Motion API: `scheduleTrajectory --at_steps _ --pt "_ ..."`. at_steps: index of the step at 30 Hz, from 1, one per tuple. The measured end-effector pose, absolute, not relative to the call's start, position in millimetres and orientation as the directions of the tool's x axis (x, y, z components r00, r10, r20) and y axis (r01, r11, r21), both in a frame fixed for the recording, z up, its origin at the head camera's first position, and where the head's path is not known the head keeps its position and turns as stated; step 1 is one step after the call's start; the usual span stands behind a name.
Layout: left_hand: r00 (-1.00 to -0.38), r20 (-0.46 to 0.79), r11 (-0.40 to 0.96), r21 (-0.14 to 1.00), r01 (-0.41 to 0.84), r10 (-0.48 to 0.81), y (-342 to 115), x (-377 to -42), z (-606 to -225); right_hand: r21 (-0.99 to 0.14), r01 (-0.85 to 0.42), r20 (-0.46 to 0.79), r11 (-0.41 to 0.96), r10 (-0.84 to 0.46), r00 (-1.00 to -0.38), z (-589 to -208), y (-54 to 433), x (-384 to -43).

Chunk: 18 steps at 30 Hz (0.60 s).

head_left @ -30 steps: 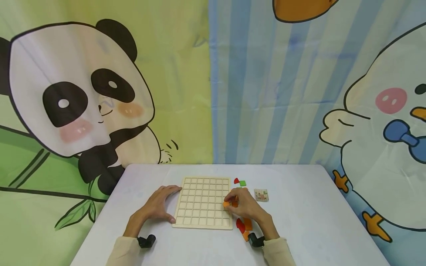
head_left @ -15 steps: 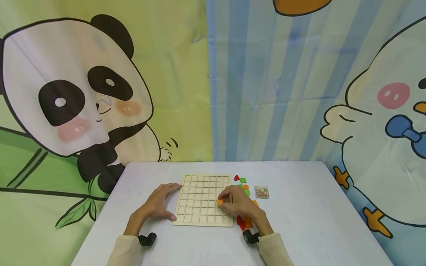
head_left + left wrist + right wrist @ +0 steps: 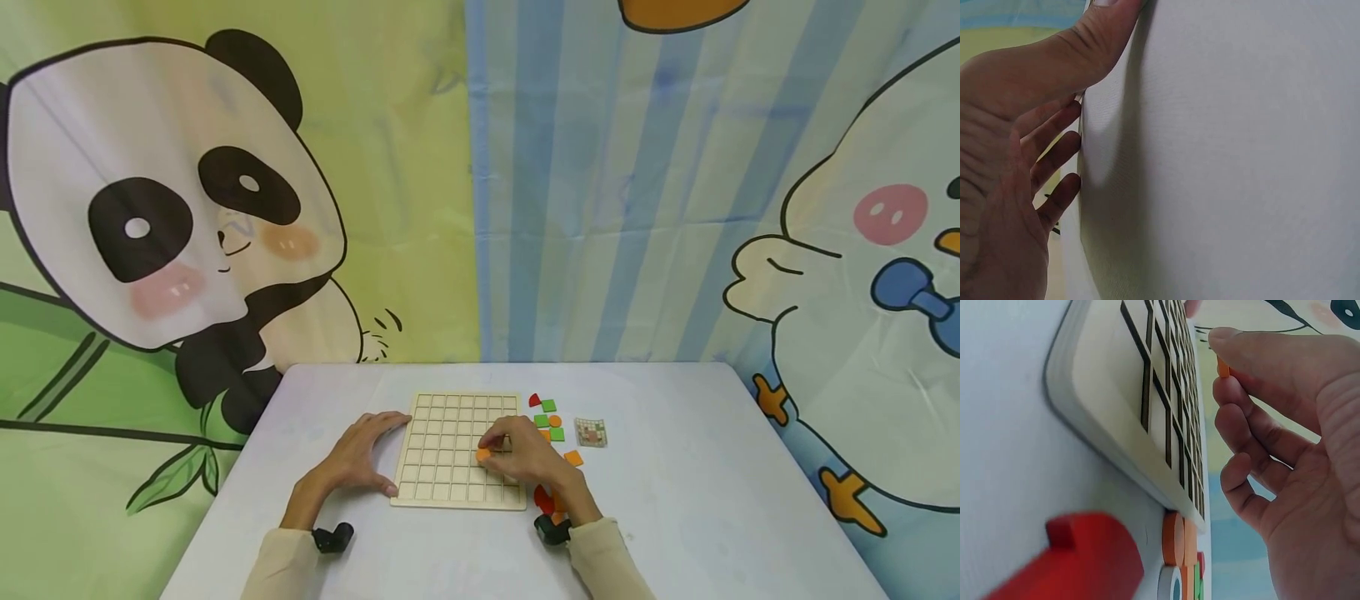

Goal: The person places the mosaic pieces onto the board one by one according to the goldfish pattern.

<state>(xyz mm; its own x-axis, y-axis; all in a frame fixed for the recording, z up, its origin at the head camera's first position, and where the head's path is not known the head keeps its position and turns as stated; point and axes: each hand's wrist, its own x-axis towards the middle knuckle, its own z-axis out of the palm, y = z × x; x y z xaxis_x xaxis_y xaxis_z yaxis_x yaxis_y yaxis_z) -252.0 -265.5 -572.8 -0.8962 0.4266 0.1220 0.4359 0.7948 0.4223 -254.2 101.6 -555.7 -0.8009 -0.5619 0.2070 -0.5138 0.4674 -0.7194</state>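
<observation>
A pale wooden grid board point(image 3: 442, 505) lies on the white table. My left hand point(image 3: 347, 460) spans its left side, thumb near the front corner and fingertips near the back part of the edge. In the left wrist view the fingers of the left hand point(image 3: 1016, 212) look loosely extended. My right hand point(image 3: 528, 454) is over the right half of the board. Between thumb and forefinger it pinches a small orange piece point(image 3: 483, 455), seen edge-on as a thin orange piece point(image 3: 1224, 367) in the right wrist view, apart from the grid.
Right of the board lie green squares point(image 3: 549, 406), an orange disc point(image 3: 555, 422), an orange square point(image 3: 573, 458) and a red quarter-round point(image 3: 535, 401). A red curved piece point(image 3: 543, 500) lies nearer, partly beside the right wrist. Farther right is a small patterned card point(image 3: 591, 432).
My right hand has moved left from the board's right edge to over its grid, carrying the orange piece. Pieces it covered now show. The left hand stays at the board's left side.
</observation>
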Motion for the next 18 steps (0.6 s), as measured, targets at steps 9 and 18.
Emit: scheduleTrajectory --at_steps 9,18 --pt "-0.899 0.121 0.794 0.429 0.430 0.421 -265 -252 -572 -0.751 -0.484 0.186 0.449 -0.560 -0.807 -562 82 -257" --pt "-0.905 0.111 0.802 0.429 0.416 0.410 -264 -250 -573 -0.751 -0.506 0.210 0.425 -0.572 -0.793 -569 65 -260"
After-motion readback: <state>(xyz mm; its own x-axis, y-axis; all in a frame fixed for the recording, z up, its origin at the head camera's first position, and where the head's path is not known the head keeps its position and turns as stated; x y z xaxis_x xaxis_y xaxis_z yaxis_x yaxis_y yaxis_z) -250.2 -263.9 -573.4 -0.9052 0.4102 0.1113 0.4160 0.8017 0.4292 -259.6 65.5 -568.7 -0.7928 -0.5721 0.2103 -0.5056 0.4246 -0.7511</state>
